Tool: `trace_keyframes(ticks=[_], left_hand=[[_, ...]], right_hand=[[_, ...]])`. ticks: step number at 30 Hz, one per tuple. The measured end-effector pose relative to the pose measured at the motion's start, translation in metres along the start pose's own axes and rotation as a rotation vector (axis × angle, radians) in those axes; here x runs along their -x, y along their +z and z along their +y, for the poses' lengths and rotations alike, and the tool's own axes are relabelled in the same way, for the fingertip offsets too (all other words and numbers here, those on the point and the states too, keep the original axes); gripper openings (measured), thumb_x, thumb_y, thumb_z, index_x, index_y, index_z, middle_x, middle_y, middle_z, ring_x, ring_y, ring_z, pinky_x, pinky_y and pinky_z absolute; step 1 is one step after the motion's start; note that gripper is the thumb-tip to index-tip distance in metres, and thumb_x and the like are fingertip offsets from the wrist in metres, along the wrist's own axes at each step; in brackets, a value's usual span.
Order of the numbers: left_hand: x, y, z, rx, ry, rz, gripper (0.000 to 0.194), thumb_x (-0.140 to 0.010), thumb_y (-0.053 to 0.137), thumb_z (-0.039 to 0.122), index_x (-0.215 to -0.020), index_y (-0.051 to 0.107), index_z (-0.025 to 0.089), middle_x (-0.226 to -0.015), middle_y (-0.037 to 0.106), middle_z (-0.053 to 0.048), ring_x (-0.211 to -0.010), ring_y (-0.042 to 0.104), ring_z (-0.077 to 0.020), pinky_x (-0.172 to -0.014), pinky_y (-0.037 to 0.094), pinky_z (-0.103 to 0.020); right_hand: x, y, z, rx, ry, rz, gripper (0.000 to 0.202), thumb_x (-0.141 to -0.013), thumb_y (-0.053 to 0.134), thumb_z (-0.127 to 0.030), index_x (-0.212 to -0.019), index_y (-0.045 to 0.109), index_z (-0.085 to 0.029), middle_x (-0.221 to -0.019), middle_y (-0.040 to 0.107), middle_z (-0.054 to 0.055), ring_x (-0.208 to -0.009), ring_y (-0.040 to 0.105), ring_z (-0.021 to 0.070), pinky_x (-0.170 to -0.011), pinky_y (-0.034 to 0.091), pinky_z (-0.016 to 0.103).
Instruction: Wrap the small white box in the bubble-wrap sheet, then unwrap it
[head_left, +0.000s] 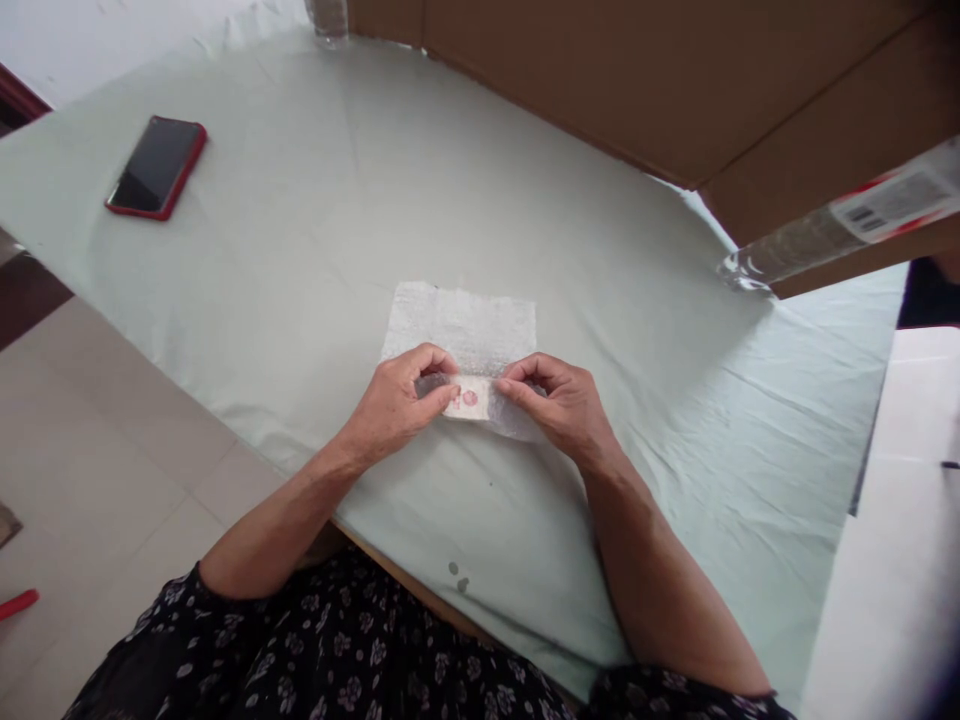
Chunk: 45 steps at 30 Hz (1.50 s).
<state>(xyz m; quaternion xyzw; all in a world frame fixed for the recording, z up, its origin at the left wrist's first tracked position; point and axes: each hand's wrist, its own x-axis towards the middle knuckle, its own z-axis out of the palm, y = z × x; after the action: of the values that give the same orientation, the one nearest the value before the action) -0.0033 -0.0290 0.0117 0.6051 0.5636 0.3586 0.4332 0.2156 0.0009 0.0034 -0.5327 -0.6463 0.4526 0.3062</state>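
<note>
The left hand [401, 400] pinched the pale block [474, 396], the right hand [562, 405] the wrap [465, 320] beside it, likely steadying both.

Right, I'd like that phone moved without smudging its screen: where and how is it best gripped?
I'd pinch the phone mid-length across its long edges, from above and the right, with the left hand, the nearer one, though that is busy at the small packet. It lies flat, screen up, and the red case offers sides to hold.
</note>
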Motion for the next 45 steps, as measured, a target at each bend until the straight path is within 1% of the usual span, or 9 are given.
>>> trace_keyframes(ticks=[7,14,16,20,26,31,37,42,45], left_hand=[[-0.002,0.000,-0.001,0.008,-0.010,-0.011,0.011,-0.082,0.067,0.023,-0.093,0.065,0.020,-0.090,0.070,0.000,-0.085,0.063,-0.0151,-0.073,0.048,-0.026],[-0.002,-0.001,-0.001,0.006,0.005,-0.020,0.011,-0.083,0.065,0.023,-0.094,0.065,0.020,-0.092,0.071,-0.001,-0.088,0.065,-0.0152,-0.079,0.051,-0.026],[-0.003,-0.001,-0.001,0.005,0.014,-0.020,0.011,-0.083,0.065,0.023,-0.093,0.065,0.020,-0.092,0.071,-0.001,-0.088,0.066,-0.0155,-0.081,0.052,-0.027],[-0.003,-0.001,0.000,0.002,0.032,-0.021,0.012,-0.083,0.065,0.025,-0.093,0.064,0.020,-0.090,0.072,-0.001,-0.086,0.066,-0.0159,-0.079,0.053,-0.028],[-0.004,-0.001,-0.003,-0.014,0.039,-0.032,0.012,-0.085,0.062,0.025,-0.096,0.064,0.020,-0.093,0.073,-0.003,-0.088,0.068,-0.0168,-0.080,0.055,-0.029],[0.006,-0.016,-0.007,-0.036,0.044,-0.053,0.039,-0.084,0.063,0.025,-0.122,0.062,0.019,-0.118,0.072,-0.008,-0.110,0.067,-0.0207,-0.096,0.053,-0.033],[0.017,-0.033,-0.008,-0.180,-0.060,0.021,0.040,-0.086,0.058,0.028,-0.125,0.063,0.019,-0.086,0.069,-0.001,-0.068,0.060,-0.0135,-0.062,0.048,-0.025],[0.014,-0.032,-0.009,-0.315,-0.087,0.070,0.038,-0.086,0.059,0.030,-0.122,0.065,0.018,-0.065,0.057,0.005,-0.055,0.048,-0.0117,-0.059,0.043,-0.026],[0.015,-0.034,-0.011,-0.392,-0.092,0.113,0.040,-0.085,0.060,0.033,-0.122,0.064,0.018,-0.071,0.061,0.003,-0.059,0.052,-0.0131,-0.062,0.045,-0.028]], right_hand=[[-0.001,-0.014,-0.001,0.204,-0.076,0.017,0.015,-0.084,0.069,-0.033,-0.076,0.067,-0.021,-0.074,0.070,0.001,-0.070,0.062,0.0160,-0.067,0.048,0.030],[0.019,-0.013,-0.029,0.398,-0.404,0.217,0.006,-0.092,0.063,-0.026,-0.089,0.067,-0.024,-0.095,0.076,0.004,-0.092,0.071,0.0221,-0.086,0.053,0.038],[0.027,-0.008,-0.038,0.435,-0.519,0.192,0.007,-0.093,0.062,-0.022,-0.093,0.068,-0.025,-0.097,0.077,0.005,-0.095,0.072,0.0225,-0.088,0.053,0.040],[0.034,0.007,-0.040,0.521,-0.681,-0.004,0.016,-0.095,0.060,-0.019,-0.107,0.069,-0.024,-0.105,0.077,0.006,-0.097,0.071,0.0218,-0.086,0.054,0.038],[0.032,0.025,-0.029,0.706,-0.700,-0.082,0.019,-0.096,0.054,-0.016,-0.109,0.068,-0.019,-0.113,0.075,0.009,-0.098,0.066,0.0238,-0.085,0.052,0.038],[0.030,0.030,-0.027,0.761,-0.713,-0.086,0.019,-0.097,0.052,-0.015,-0.108,0.067,-0.016,-0.112,0.074,0.011,-0.097,0.062,0.0251,-0.081,0.049,0.039],[0.030,0.031,-0.028,0.779,-0.696,-0.080,0.019,-0.097,0.052,-0.016,-0.109,0.066,-0.020,-0.112,0.073,0.009,-0.098,0.059,0.0239,-0.084,0.045,0.039],[0.029,0.035,-0.028,0.855,-0.713,-0.046,0.022,-0.096,0.053,-0.015,-0.114,0.064,-0.022,-0.108,0.072,0.007,-0.095,0.057,0.0229,-0.085,0.041,0.039],[0.030,0.040,-0.026,0.880,-0.710,-0.029,0.026,-0.096,0.052,-0.013,-0.117,0.063,-0.023,-0.109,0.071,0.007,-0.098,0.055,0.0227,-0.087,0.040,0.039]])
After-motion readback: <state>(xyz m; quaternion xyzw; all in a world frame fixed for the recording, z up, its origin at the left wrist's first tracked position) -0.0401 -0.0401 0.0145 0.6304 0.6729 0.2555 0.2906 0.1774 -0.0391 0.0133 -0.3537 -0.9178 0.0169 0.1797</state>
